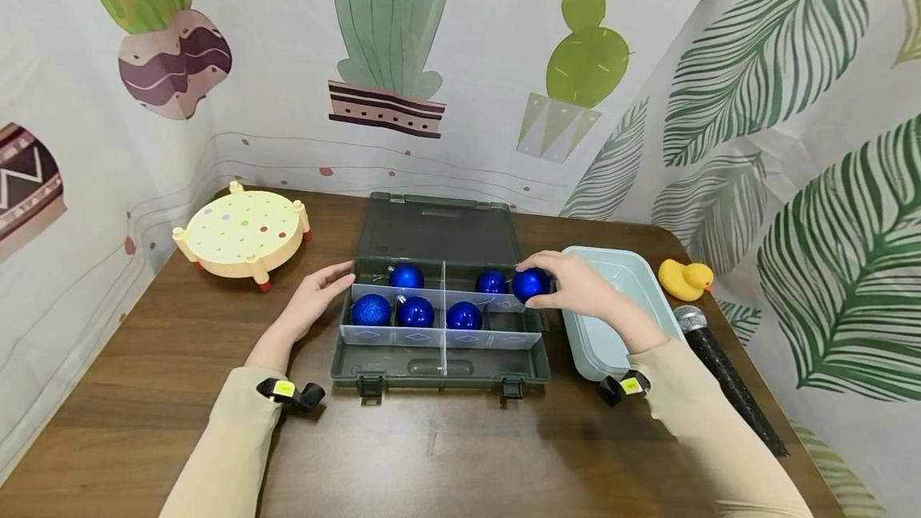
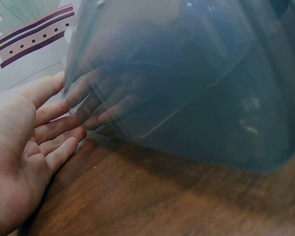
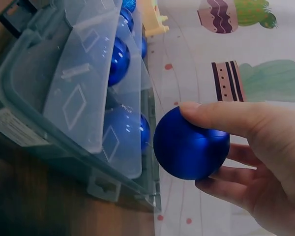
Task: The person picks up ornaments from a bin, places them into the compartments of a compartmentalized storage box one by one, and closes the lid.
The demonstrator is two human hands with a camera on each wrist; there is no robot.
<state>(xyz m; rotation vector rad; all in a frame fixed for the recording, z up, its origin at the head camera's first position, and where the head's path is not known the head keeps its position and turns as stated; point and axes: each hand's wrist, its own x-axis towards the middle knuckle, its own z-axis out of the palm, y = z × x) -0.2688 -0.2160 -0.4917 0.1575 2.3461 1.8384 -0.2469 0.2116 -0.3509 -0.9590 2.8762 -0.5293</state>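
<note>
A matte blue bauble [image 3: 189, 147] is pinched between the thumb and fingers of my right hand [image 1: 576, 284], above the back right corner of the grey divided case [image 1: 388, 380]. The case lies with its lid [image 1: 439, 230] folded back. In its back row are a blue bauble [image 1: 406, 276] at left and another bauble [image 1: 492, 282] at right. The middle row holds a glittery bauble [image 1: 371, 310], a shiny bauble [image 1: 416, 312] and one more bauble [image 1: 464, 316]. My left hand [image 1: 316, 300] touches the case's left side with extended fingers, as the left wrist view shows.
A pale blue tray [image 1: 604, 342] stands right of the case, under my right forearm. Beyond it lie a yellow rubber duck [image 1: 683, 279] and a black microphone [image 1: 727, 378]. At the back left sits a cream round toy with short legs [image 1: 245, 232]. A patterned cloth [image 1: 288, 62] hangs behind the table.
</note>
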